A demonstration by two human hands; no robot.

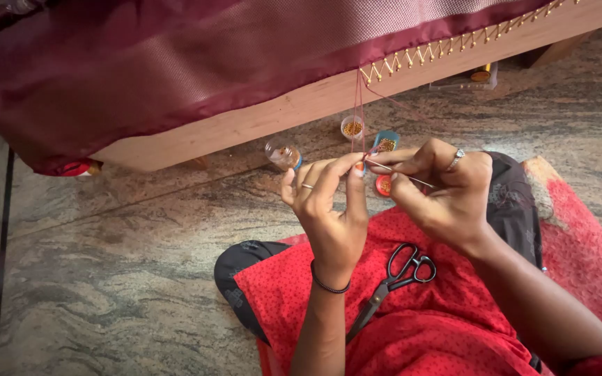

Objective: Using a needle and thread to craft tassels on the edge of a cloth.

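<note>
Head view of beadwork on a fabric hem. The left hand [329, 209] is raised with thumb and forefinger pinched shut on a pair of red threads [359, 111]. The threads run almost straight up from the pinch to the hem of the maroon fabric [196, 63], which is draped over a wooden frame [301, 104]. The right hand [447, 191] is closed around a thin needle [402, 174], held between thumb and forefinger. The needle's long axis lies nearly level, tilted slightly down to the right, and its tip points left towards the left hand's pinch, touching or just short of it; which cannot be told. A single slack thread [398, 104] slants from the hem towards the right hand.

The work thus lies directly above and ahead of both hands, with the left hand nearer the taut threads. A zigzag row of gold beads [454, 45] trims the hem to the right of the threads.

On the stone floor [106, 278] beyond the hands stand small bead containers [352, 127] and a tipped clear vial [281, 154]. Black scissors [395, 278] rest on the red cloth [426, 327] over the lap, below the hands.
</note>
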